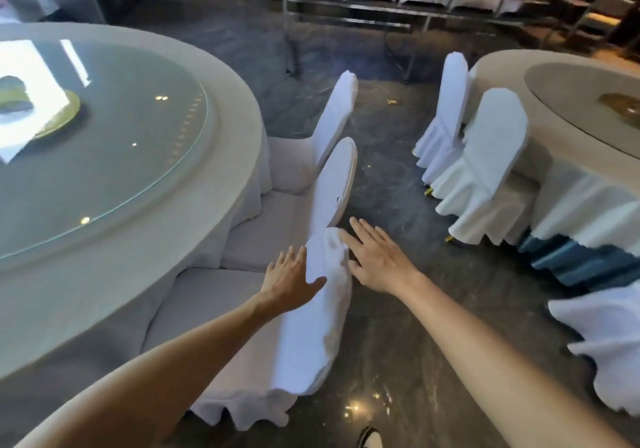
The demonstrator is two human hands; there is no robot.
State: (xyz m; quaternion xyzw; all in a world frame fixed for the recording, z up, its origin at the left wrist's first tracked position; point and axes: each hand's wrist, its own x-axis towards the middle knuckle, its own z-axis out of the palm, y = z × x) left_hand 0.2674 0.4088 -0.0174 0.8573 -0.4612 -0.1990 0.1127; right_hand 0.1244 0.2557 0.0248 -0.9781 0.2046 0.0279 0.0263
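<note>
– how were the hands?
– the left hand (291,279) lay spread and flat against the white chair cover (322,326). the right hand (375,260) was wide open at its other side, fingers straight.
– where was the cover?
– right of the round table (221,184), on the nearest chair's back, between both hands. a second table (509,73) stood farther right.

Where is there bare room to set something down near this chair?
The table cloth rim, between the turntable and the chairs, is bare. So is the seat left of the left hand. The floor right of the right hand is open. Those chairs stand crowded together.
</note>
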